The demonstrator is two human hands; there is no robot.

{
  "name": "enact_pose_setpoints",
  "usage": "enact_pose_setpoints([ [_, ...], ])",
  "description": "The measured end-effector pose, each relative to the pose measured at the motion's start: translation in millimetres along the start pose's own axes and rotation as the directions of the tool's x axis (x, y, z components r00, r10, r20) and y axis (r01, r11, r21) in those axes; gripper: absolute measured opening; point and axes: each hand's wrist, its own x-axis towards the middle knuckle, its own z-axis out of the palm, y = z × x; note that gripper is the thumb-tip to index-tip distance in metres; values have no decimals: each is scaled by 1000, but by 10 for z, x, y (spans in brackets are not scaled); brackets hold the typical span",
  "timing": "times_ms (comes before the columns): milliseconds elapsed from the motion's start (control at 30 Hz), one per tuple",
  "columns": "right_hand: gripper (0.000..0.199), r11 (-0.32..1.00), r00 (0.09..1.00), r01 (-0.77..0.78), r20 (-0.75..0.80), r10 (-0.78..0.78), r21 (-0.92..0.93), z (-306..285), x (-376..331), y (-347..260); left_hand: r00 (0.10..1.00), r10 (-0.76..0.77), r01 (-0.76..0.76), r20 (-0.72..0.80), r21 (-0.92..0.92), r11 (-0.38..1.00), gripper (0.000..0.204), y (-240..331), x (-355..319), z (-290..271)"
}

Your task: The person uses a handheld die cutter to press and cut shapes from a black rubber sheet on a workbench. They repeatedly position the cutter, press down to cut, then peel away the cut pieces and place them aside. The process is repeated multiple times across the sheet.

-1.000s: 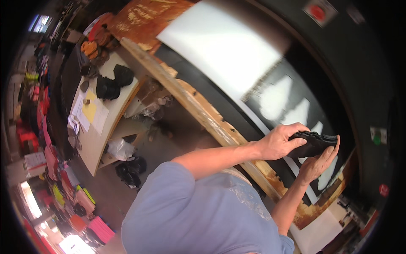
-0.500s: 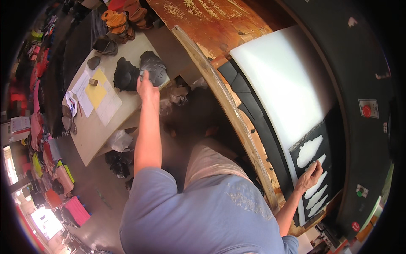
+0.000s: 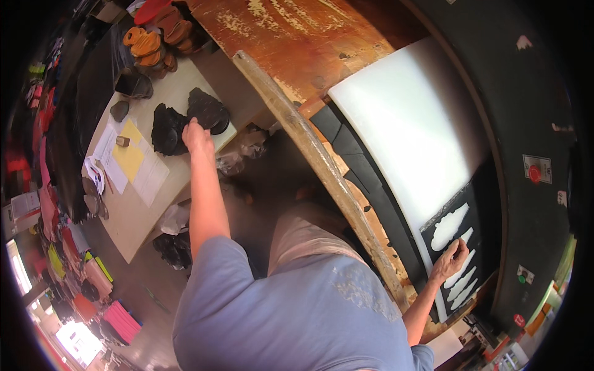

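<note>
My right hand (image 3: 450, 263) is over the black sheet (image 3: 482, 232) with its pale openings, fingers curled; I cannot tell whether they pinch anything. The long wooden rail (image 3: 309, 133) stands between my two arms, with the white board (image 3: 396, 117) beyond it. Across the gap, my left hand (image 3: 198, 139) touches the right black stack (image 3: 209, 112) on the pale table (image 3: 127, 232); its clamp is unclear. The left black stack (image 3: 167, 133) crowds it. Farther off lie yellow paper (image 3: 128, 162), a dark container (image 3: 133, 85) and orange pieces (image 3: 143, 44).
</note>
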Motion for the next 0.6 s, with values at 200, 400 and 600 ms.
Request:
enact_pose_setpoints([
  [200, 14, 998, 997, -68, -46, 68, 4, -30, 50, -231, 976, 212, -197, 56, 651, 733, 25, 304, -595, 51],
  [400, 8, 993, 994, 6, -106, 6, 118, -129, 156, -381, 438, 339, -708, 833, 86, 701, 30, 222, -3157, 1109],
  [600, 7, 948, 977, 5, -205, 64, 317, -401, 224, -371, -647, -169, -535, 743, -284, 796, 40, -658, -5706, 1347],
])
